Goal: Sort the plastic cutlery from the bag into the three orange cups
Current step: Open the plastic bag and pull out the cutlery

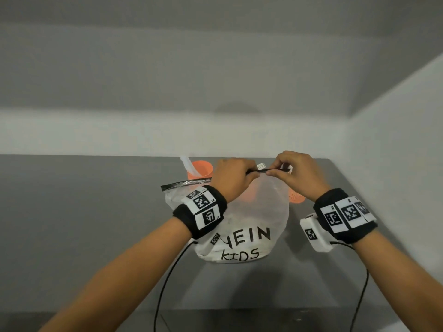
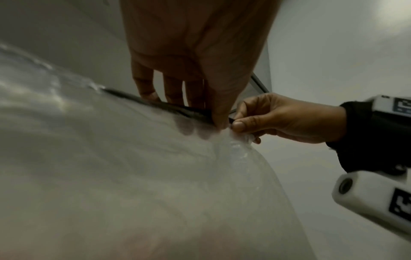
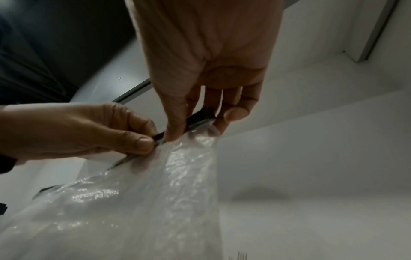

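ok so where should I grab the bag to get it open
Grip the bag by its black zip strip, from above, a hand on each lip. It stands upright with the strip topmost, and both hands, the right included, pinch it there; the film below looks slippery.

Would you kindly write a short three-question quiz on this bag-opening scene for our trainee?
1. True or false: both hands pinch the black zip strip of the bag.
2. The cup at back left holds: A) nothing B) white cutlery C) a cloth
3. Fill in: the bag's lower printed word is ____.

Key: 1 true: left hand and right hand pinch it. 2 B. 3 KIDS.
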`<state>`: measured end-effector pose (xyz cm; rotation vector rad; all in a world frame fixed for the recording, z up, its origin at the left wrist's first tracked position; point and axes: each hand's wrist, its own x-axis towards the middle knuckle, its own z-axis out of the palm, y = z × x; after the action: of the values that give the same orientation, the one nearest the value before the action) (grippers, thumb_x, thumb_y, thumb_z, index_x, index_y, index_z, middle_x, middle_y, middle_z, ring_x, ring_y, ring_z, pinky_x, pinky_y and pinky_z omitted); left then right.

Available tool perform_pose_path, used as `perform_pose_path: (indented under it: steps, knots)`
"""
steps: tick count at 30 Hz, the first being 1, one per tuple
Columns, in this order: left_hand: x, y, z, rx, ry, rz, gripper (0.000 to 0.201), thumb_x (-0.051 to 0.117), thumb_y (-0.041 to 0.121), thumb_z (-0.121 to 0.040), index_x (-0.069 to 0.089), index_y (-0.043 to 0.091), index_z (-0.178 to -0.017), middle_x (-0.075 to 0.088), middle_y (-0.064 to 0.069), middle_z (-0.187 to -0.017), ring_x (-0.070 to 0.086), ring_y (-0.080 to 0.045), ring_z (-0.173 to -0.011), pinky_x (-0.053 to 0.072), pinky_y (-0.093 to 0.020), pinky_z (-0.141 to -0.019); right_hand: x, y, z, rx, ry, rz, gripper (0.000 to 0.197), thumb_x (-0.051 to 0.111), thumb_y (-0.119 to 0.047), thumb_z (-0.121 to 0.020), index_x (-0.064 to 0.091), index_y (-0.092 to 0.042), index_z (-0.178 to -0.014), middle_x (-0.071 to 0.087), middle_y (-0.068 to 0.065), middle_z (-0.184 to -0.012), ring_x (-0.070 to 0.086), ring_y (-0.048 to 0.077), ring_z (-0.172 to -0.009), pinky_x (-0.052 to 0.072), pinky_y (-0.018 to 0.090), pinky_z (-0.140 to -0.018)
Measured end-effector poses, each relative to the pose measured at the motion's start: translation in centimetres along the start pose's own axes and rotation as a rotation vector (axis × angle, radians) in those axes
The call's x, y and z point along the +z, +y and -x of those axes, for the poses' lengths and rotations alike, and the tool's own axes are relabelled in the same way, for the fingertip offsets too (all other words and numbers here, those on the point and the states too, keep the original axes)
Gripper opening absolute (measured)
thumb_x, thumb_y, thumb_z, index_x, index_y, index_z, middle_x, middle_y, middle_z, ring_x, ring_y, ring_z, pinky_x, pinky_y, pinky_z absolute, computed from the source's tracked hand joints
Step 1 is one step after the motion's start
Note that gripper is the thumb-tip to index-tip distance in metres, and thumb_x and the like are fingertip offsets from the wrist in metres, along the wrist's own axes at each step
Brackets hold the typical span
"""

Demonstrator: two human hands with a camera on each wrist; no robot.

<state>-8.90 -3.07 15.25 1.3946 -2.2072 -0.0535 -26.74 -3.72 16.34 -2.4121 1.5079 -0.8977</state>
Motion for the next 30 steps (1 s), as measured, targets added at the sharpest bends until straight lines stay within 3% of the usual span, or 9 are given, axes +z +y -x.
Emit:
perform_pose_path:
  steps: [4,8,13,17,20,22,23,26,30]
  knots:
    - [-1.4,-2.2,1.4,-0.041,0.015,-0.096,0.023,0.052,0.034,-0.091,0.068,0.021,-0.101,0.072,0.003,-0.098,0.063,-0.02,-0.092,0.036,-0.028,-0.076,0.1,0.6,-0.2,0.011,0.012,0.095,0.017,0.069,-0.031,-0.08,0.057,-0.025,-0.07,0.048,-0.017,-0.07,0.041,0.002,-0.067,0.028,0.014,-0.059]
    - [-4.0,-6.7,4.2,-0.201,-0.028,-0.147,0.021,0.058,0.032,-0.088,0.07,0.022,-0.102,0.072,0.001,-0.1,0.063,-0.024,-0.095,0.038,-0.028,-0.078,0.2,1.4,-0.1,0.042,0.045,0.114,0.018,0.067,-0.031,-0.082,0.056,-0.023,-0.071,0.052,-0.011,-0.076,0.045,0.01,-0.072,0.028,0.014,-0.058]
    - [-6.4,-10.0,7.2,-0.375,-0.083,-0.176,0.017,0.064,0.027,-0.084,0.073,0.02,-0.096,0.072,-0.002,-0.095,0.063,-0.024,-0.092,0.044,-0.031,-0.078,0.6,1.7,0.3,0.082,0.031,0.083,0.018,0.066,-0.03,-0.084,0.054,-0.023,-0.073,0.058,-0.009,-0.078,0.05,0.012,-0.071,0.035,0.028,-0.062]
    - [-6.0,-9.4,6.8,-0.377,-0.184,0.124,0.015,0.067,0.032,-0.082,0.07,0.019,-0.089,0.066,0.006,-0.077,0.06,-0.011,-0.074,0.045,-0.021,-0.068,0.8,1.3,0.2,0.141,0.007,-0.112,0.022,0.068,-0.022,-0.083,0.051,-0.024,-0.07,0.06,-0.011,-0.076,0.058,0.006,-0.051,0.042,0.016,-0.052]
    - [-4.9,-8.4,5.4,-0.401,-0.088,0.332,0.039,0.058,0.036,-0.088,0.067,0.0,-0.076,0.048,0.001,-0.055,0.041,-0.008,-0.05,0.03,-0.013,-0.052,0.7,1.3,0.0,0.186,0.002,-0.243,0.025,0.071,-0.013,-0.08,0.052,-0.023,-0.068,0.061,-0.008,-0.073,0.06,0.004,-0.043,0.043,0.008,-0.047]
    - [-4.4,-8.1,4.7,-0.382,-0.112,0.315,0.037,0.058,0.029,-0.09,0.067,-0.004,-0.076,0.053,-0.006,-0.058,0.044,-0.008,-0.052,0.035,-0.014,-0.055,0.4,1.4,-0.1,0.212,0.009,-0.301,0.024,0.074,-0.011,-0.077,0.054,-0.021,-0.068,0.063,-0.004,-0.072,0.061,0.005,-0.045,0.049,0.015,-0.054]
    - [-4.3,-8.1,4.4,-0.364,-0.151,0.289,0.03,0.06,0.026,-0.088,0.069,0.0,-0.076,0.062,-0.008,-0.066,0.051,-0.01,-0.06,0.042,-0.019,-0.065,0.2,1.3,-0.1,0.224,0.01,-0.338,0.023,0.075,-0.011,-0.076,0.056,-0.02,-0.068,0.063,-0.002,-0.071,0.061,0.005,-0.046,0.051,0.02,-0.057]
    - [-4.2,-7.9,3.8,-0.315,-0.16,0.224,0.015,0.062,0.019,-0.086,0.069,0.01,-0.078,0.065,-0.002,-0.078,0.055,-0.016,-0.074,0.047,-0.036,-0.079,-0.1,1.2,0.2,0.279,0.019,-0.428,0.022,0.075,-0.029,-0.074,0.06,-0.012,-0.074,0.064,0.001,-0.066,0.062,0.009,-0.048,0.053,0.026,-0.057]
    - [-3.8,-6.1,3.5,-0.146,0.151,0.073,0.018,0.048,0.022,-0.095,0.06,0.009,-0.093,0.056,0.003,-0.077,0.05,-0.018,-0.068,0.04,-0.03,-0.061,0.3,0.8,0.3,0.37,-0.031,-0.308,0.051,0.066,-0.065,-0.061,0.06,-0.016,-0.075,0.055,0.002,-0.057,0.052,0.014,-0.047,0.044,0.031,-0.056]
